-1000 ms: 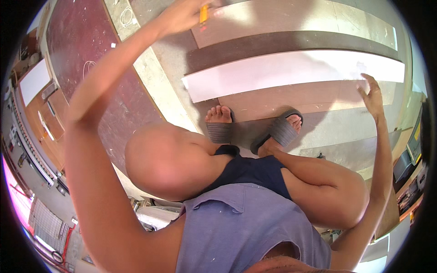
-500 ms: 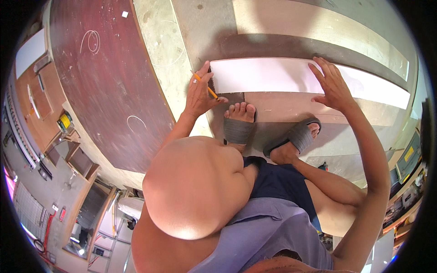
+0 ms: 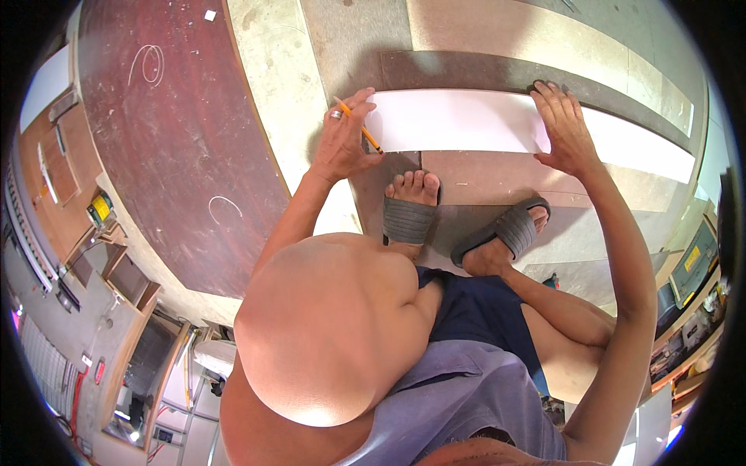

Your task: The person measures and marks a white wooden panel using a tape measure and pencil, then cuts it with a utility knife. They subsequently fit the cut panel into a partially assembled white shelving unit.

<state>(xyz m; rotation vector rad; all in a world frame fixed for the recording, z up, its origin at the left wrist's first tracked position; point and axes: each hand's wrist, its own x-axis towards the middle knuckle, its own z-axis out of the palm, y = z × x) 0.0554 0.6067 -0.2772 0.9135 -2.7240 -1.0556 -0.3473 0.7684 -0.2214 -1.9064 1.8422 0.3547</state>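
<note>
A long white board lies crosswise on the wooden sheets beyond my feet. My left hand is at its left end, fingers at the far corner and thumb near the close edge. A yellow pencil is tucked between that hand's fingers, slanting across the palm side of the board's end. My right hand spans the board right of its middle, fingers hooked over the far edge and thumb at the near edge. The undersides of the fingertips are hidden.
A large dark red panel lies to the left, beside a pale sheet strip. Brown boards lie under and around the white one. My sandalled feet stand close to its near side. Shelving with tools is at the right.
The board's left end has shifted slightly away from me. My left hand has moved with it, and my right hand's fingers now curl over the far edge.
</note>
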